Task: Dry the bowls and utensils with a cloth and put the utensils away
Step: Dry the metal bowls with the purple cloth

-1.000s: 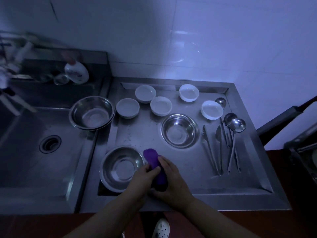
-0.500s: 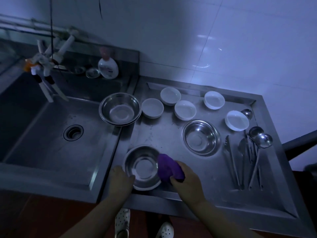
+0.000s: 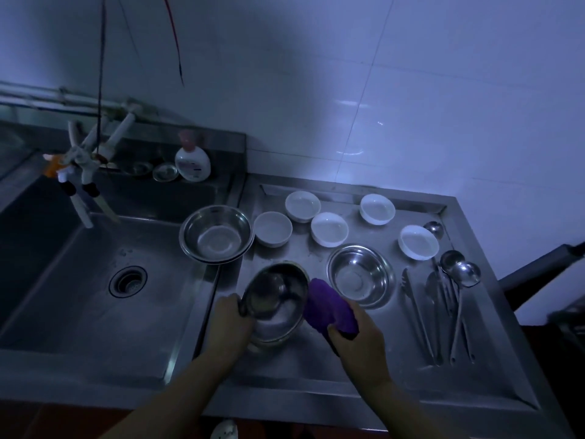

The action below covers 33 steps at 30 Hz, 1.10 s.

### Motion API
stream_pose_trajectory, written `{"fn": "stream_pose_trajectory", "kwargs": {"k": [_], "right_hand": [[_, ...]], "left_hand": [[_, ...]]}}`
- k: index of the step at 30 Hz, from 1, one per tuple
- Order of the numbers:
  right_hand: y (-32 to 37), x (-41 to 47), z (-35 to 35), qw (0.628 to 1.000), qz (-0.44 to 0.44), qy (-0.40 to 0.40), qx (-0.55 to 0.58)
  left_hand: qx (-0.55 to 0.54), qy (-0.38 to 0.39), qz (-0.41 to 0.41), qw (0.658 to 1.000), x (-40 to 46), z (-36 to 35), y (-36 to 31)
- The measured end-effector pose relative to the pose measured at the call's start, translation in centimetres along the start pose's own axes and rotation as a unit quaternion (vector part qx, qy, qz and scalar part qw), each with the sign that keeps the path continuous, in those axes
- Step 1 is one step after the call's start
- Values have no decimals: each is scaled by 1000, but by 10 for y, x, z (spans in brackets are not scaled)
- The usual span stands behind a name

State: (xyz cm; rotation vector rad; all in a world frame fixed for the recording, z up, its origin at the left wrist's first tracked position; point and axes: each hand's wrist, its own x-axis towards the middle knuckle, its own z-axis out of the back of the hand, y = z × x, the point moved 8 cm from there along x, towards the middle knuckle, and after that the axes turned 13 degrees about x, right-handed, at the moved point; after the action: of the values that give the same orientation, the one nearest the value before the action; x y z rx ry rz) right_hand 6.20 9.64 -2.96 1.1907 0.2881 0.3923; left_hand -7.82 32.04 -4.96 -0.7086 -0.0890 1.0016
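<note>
Head view: our left hand (image 3: 229, 321) grips the near-left rim of the steel bowl (image 3: 274, 304) and tilts it toward the right, so the right hand (image 3: 357, 335), clenched around the purple cloth (image 3: 329, 308) at the bowl's right edge, can likely wipe inside. Utensils (image 3: 443, 299) lie untouched at right on the steel drainboard (image 3: 316, 369); white bowls (image 3: 329, 229) stand far, the sink (image 3: 79, 296) is left, in a dim tiled room.
</note>
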Motion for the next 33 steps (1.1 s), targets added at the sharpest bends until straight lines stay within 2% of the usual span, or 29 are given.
{"fn": "stream_pose_trajectory", "kwargs": {"k": [5,10,16,18,21,23,30,33], "right_hand": [[51,0,15,992,110,-56,-7],[111,-4,32,959,235,-158,10],[168,-12,34,908,363,-211,-5],[190,-14,24,887,413,-202,-51],[210,-16,-11,859,468,-121,-171],[209,-20,-35,847,471,-73,-235],[219,-13,-40,836,477,-53,-265],[216,-8,-35,797,515,-36,-315]], "left_hand": [[-51,-67,-81,993,4,46,-50],[-102,-114,-245,957,-20,92,-115],[-177,-94,-256,946,-43,123,-147],[-234,-76,-254,935,-50,130,-155],[-311,-48,-217,924,-52,133,-162],[-351,-23,-171,920,-51,132,-161],[-376,21,-168,911,-48,133,-172],[-366,38,-162,916,-43,134,-172]]}}
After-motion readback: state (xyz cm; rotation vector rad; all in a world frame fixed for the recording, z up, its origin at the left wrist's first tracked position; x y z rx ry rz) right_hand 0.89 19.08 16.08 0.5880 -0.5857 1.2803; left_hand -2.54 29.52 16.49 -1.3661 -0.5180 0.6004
